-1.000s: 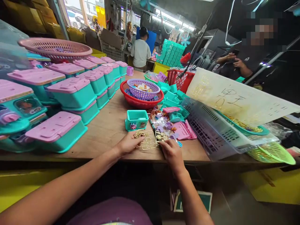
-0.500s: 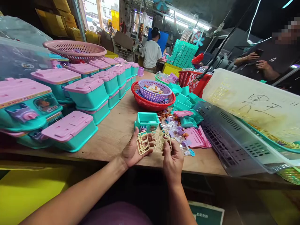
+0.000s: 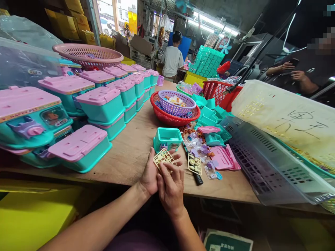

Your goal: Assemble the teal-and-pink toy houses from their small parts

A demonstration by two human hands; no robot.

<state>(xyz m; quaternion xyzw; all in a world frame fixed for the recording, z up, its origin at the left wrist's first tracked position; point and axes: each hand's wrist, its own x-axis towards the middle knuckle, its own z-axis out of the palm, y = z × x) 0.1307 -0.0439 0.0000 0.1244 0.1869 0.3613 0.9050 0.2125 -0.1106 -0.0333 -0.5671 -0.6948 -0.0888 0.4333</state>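
My left hand (image 3: 149,176) is palm up, holding a cream plastic parts frame (image 3: 164,157) with small moulded pieces on thin runners. The fingers of my right hand (image 3: 171,186) are closed at the lower edge of the same frame, hiding part of it. Just beyond my hands stands an open teal box (image 3: 167,138) with a purple latch on its front. To the right, a second cream parts frame (image 3: 194,164) lies across a tool with a black handle (image 3: 198,179).
Teal boxes with pink lids (image 3: 101,94) are stacked along the left. A purple basket (image 3: 178,103) sits in a red basket (image 3: 174,120). Loose teal trays, pink lids (image 3: 222,157) and clear pieces lie right of centre, beside a large translucent crate (image 3: 251,157). People are in the background.
One cream parts frame has left my right hand and now lies on the table to the right. My right hand has moved left onto the frame in my left hand.
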